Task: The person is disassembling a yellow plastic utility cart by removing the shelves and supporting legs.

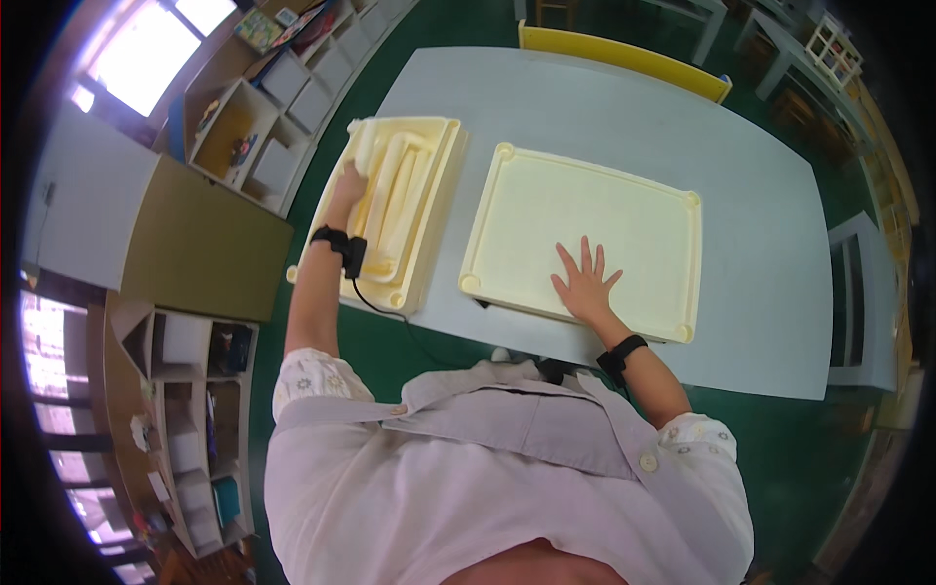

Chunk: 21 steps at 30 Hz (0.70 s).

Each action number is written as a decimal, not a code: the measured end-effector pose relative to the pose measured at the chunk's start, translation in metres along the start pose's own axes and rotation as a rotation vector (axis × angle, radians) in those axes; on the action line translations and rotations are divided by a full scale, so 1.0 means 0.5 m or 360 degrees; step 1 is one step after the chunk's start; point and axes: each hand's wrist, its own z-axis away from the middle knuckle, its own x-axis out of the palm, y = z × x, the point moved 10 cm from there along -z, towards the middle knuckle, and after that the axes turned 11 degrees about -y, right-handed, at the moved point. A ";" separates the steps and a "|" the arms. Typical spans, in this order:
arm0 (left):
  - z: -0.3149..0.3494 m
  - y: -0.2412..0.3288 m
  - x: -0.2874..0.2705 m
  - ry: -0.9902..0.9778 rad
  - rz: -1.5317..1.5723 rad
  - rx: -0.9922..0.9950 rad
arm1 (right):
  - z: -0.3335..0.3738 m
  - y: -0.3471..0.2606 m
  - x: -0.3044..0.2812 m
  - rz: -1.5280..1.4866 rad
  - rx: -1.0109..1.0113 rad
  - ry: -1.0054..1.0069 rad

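Note:
A pale yellow plastic tray-like piece (447,185) with raised edges and round corner sockets lies at the left of the table. Inside it rest pale bent tubes (398,161). My left hand (350,183) reaches in at its far left, the fingers closed around the near end of a whitish tube (366,144); the fingertips are partly hidden. To the right lies a flat pale yellow panel (575,200) with round corners. Flat on its near part, with fingers spread, is my right hand (588,288), holding nothing.
Both pieces lie on a light grey table (760,253). A yellow chair back (624,60) stands at the far edge. Shelves (283,117) and a cabinet (195,234) line the left side. A thin black cable (380,310) hangs from my left wristband.

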 end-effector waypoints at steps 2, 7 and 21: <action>-0.006 0.073 0.088 -0.0262 -0.0049 -0.0267 | 0.000 0.036 -0.007 -0.0040 0.0076 0.0024; 0.100 0.405 0.105 0.0090 -0.0521 0.0764 | 0.004 0.148 -0.079 -0.0845 -0.0342 0.0570; 0.071 0.477 0.284 -0.0286 0.0987 0.0032 | -0.021 0.575 -0.085 -0.2508 0.0540 -0.0130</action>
